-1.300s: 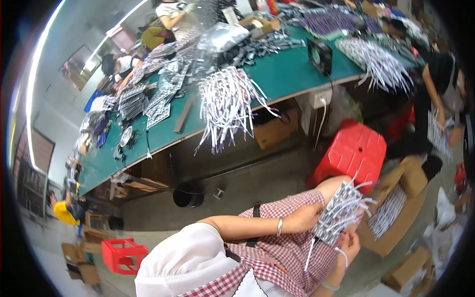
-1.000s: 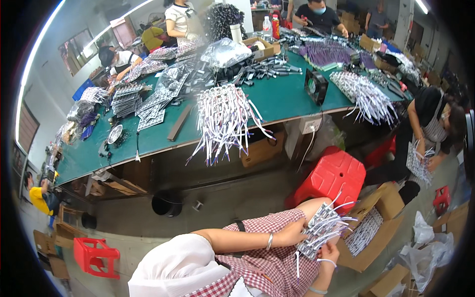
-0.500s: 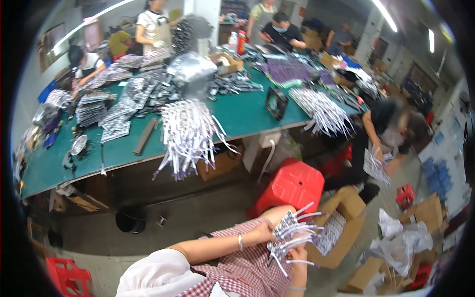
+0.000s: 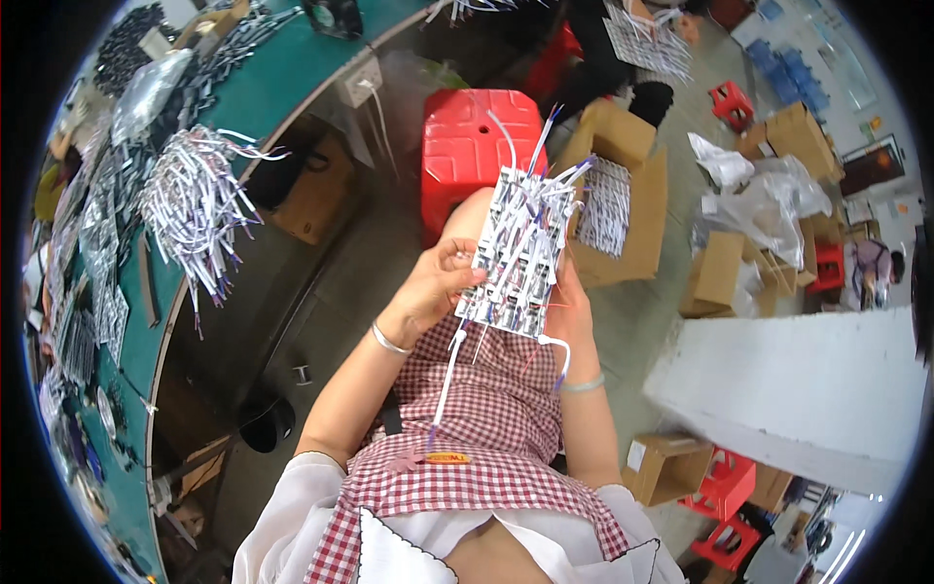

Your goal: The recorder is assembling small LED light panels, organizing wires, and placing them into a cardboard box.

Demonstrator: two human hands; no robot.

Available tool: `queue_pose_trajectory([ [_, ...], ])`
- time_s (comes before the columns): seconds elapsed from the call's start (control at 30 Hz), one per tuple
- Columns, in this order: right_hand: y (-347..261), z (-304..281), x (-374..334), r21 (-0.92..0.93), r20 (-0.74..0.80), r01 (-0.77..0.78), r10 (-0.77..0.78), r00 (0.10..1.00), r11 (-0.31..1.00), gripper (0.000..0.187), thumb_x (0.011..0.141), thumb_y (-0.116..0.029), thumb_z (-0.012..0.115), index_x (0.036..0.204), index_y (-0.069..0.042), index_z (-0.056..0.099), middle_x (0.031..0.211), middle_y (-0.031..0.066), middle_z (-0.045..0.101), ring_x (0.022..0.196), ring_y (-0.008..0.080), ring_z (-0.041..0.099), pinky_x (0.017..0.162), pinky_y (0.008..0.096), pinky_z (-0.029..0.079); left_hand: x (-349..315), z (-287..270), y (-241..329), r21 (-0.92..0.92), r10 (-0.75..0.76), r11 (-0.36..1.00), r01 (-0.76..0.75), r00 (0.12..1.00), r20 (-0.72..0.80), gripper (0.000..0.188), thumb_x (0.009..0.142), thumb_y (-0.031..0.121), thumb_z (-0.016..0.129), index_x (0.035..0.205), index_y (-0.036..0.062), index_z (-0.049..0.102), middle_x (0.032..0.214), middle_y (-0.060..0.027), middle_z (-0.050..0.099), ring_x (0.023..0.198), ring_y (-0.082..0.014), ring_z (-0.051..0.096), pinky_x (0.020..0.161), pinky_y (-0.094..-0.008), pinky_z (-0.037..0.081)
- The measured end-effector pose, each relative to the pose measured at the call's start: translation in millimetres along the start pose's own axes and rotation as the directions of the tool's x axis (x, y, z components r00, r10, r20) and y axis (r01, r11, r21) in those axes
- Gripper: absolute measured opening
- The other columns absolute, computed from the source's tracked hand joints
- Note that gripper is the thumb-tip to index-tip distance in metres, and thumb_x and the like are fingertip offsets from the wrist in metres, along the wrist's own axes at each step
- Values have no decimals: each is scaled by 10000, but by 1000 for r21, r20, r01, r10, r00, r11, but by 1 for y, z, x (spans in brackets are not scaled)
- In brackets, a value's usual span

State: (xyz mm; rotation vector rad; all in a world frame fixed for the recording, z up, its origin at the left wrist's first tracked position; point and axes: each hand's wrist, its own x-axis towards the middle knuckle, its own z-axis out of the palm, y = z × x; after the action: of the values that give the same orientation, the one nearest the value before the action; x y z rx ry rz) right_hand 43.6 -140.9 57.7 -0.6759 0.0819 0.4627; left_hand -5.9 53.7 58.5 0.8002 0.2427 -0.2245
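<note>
A rectangular circuit board panel [image 4: 511,258] with rows of small components is held up over my lap. White wires with purple ends stick out from its face and edges. My left hand [image 4: 435,284] pinches its left edge, thumb on top and fingers partly underneath. At the right edge, my right hand [image 4: 572,310] grips the panel, with most of its fingers hidden behind it. One white wire hangs down toward my checked apron [image 4: 467,389]. Thin red wires show near my right hand.
A red plastic stool [image 4: 477,146] stands just ahead. To its right, an open cardboard box [image 4: 642,234] holds more wired boards [image 4: 605,209]. The green table [image 4: 263,83] at the left carries a wire bundle [image 4: 199,200]. Plastic bags [image 4: 778,195] and cartons lie at the right.
My view has swung down and right. The panel, formerly tilted low at the right, now lies broadside to me between both hands, its wired face showing.
</note>
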Motion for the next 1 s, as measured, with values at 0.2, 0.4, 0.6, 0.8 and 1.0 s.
queue_pose_trajectory([
  [0.2, 0, -33, -4, 40, 244, 30, -39, 969, 999, 326, 1004, -140, 516, 1300, -7, 540, 1287, 113, 610, 1165, 221, 596, 986, 385, 496, -10, 26, 8, 265, 145, 955, -134, 989, -25, 464, 855, 65, 734, 1233, -31, 483, 973, -83, 687, 824, -142, 668, 720, -234, 540],
  [0.4, -7, 11, -16, -50, 143, 115, -107, 984, 992, 521, 978, -57, 531, 1470, -56, 361, 1428, 75, 477, 1251, 204, 535, 1042, 373, 476, -31, 40, 9, 184, -346, 915, 360, 933, -104, 405, 828, 26, 743, 1194, -49, 585, 1040, -121, 695, 928, -233, 694, 813, -388, 616],
  [0.6, -8, 8, -12, 68, -40, -66, 69, 997, 995, 594, 976, -35, 532, 1514, -99, 288, 1397, 105, 516, 1221, 231, 563, 986, 400, 522, -41, 30, -2, 131, -264, 959, 252, 960, 89, 360, 837, -76, 689, 1184, -67, 595, 1071, -161, 688, 951, -262, 692, 857, -386, 606],
  [0.8, -9, -4, -3, 135, 23, -112, 110, 994, 984, 663, 970, -105, 576, 1535, -155, 233, 1374, 99, 531, 1196, 238, 575, 968, 441, 537, -45, 28, 0, 191, -286, 943, 272, 957, 50, 263, 911, 8, 644, 1159, -63, 594, 1044, -148, 687, 938, -246, 694, 806, -373, 619],
  [1.0, 0, -13, 11, 175, -22, -75, 80, 997, 982, 725, 960, -96, 580, 1556, -152, 169, 1443, 102, 471, 1251, 258, 537, 1022, 452, 483, -50, 20, 5, 230, -429, 876, 423, 903, -28, 201, 971, 159, 610, 1083, -7, 622, 901, -87, 702, 720, -189, 706, 593, -314, 598],
])
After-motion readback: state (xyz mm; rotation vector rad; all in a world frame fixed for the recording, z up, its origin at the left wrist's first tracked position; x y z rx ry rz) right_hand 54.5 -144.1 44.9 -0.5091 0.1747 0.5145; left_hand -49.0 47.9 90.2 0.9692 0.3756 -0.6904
